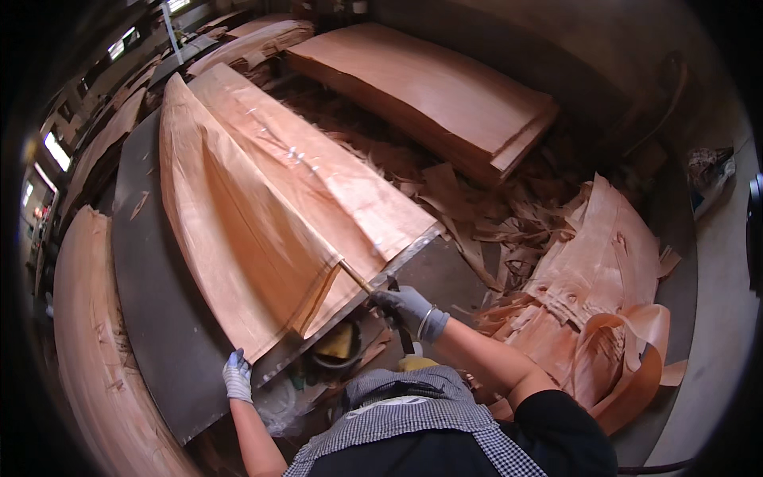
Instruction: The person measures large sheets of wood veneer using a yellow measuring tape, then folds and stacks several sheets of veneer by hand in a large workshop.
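Note:
My left hand (237, 375), in a pale grey glove, grips the near corner of a large thin sheet of reddish wood veneer (230, 230) that lies on a dark metal table (151, 318). My right hand (407, 308), in a darker grey glove with a bracelet at the wrist, is shut on a thin stick-like tool (358, 278). The tool's tip touches the veneer's near edge at a fold. A second veneer sheet (318, 167) lies beside the first, along a metal straightedge (397, 258).
A thick stack of veneer sheets (433, 91) lies at the back right. Torn veneer scraps (493, 222) and curled offcuts (612, 318) cover the floor on the right. More veneer stacks (87, 342) run along the left. A round container (338, 346) sits under the table edge.

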Tool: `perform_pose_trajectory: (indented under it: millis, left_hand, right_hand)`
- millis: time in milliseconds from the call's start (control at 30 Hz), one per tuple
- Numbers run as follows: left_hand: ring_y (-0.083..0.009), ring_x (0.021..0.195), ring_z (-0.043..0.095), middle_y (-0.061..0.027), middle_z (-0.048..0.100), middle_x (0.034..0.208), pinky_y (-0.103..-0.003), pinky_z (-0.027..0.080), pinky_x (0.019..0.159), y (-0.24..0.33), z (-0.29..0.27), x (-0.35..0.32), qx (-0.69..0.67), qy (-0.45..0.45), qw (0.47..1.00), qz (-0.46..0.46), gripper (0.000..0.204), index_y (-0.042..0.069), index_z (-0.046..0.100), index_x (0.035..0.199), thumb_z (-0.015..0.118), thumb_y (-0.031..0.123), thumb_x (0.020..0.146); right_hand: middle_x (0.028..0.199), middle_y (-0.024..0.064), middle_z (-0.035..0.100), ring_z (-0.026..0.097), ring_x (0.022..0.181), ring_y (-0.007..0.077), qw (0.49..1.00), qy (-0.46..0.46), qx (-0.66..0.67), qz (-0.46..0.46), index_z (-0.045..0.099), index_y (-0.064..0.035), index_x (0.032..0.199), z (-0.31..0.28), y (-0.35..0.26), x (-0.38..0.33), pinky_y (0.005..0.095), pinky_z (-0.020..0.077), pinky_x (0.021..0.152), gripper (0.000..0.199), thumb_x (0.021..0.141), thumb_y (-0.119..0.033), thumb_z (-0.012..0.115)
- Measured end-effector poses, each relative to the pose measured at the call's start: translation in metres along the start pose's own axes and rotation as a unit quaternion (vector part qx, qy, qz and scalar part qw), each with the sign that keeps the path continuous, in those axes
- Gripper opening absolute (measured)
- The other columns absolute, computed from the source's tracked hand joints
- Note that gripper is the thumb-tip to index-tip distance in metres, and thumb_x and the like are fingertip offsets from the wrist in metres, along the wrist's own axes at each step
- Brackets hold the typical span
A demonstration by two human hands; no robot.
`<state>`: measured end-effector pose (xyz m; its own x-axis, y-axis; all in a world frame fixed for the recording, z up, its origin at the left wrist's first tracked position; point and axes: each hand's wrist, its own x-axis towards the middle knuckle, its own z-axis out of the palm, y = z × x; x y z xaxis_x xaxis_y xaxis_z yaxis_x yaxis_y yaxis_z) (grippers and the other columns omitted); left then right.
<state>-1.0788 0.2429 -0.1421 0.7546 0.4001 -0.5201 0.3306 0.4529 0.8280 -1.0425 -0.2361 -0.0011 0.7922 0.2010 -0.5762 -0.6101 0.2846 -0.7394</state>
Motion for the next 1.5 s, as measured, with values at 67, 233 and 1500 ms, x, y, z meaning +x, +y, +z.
perform_pose_trajectory:
  millis: [67, 233, 1500]
  left_hand:
    - [-0.0066, 0.052, 0.041, 0.0017, 0.050, 0.068, -0.023, 0.036, 0.050, -0.011, 0.073, -0.002, 0.078, -0.014, 0.997, -0.011, 0.029, 0.004, 0.062, 0.093, 0.063, 0.027, 0.076]
    - [-0.0111, 0.060, 0.054, -0.0023, 0.062, 0.082, -0.022, 0.043, 0.057, -0.011, 0.188, -0.013, 0.212, -0.016, 0.977, 0.001, 0.032, 0.005, 0.064, 0.094, 0.058, 0.034, 0.079]
    - [-0.0349, 0.091, 0.057, -0.0194, 0.058, 0.104, -0.049, 0.046, 0.082, -0.352, 1.140, 0.019, -0.061, -0.298, 0.854, -0.423, 0.059, 0.000, 0.055, 0.100, 0.051, 0.055, 0.080]
  right_hand:
    - [0.058, 0.0007, 0.052, 0.044, 0.043, 0.0087, 1.000, 0.004, 0.001, 0.006, 0.062, -0.0014, 0.084, -0.056, -0.041, 0.000, 0.0212, 0.0350, 0.038, 0.026, 0.085, -0.027, 0.057]
    - [0.058, 0.0004, 0.051, 0.042, 0.042, 0.0097, 0.996, 0.074, -0.001, -0.040, 0.060, -0.0028, 0.090, -0.143, -0.094, 0.011, 0.0229, 0.0323, 0.037, 0.024, 0.083, -0.026, 0.060]
    - [0.057, 0.0018, 0.052, 0.045, 0.041, 0.0097, 0.936, 0.249, -0.145, -0.204, 0.058, -0.0028, 0.093, -0.922, -0.677, 0.203, 0.0218, 0.0347, 0.036, 0.017, 0.079, -0.011, 0.064]
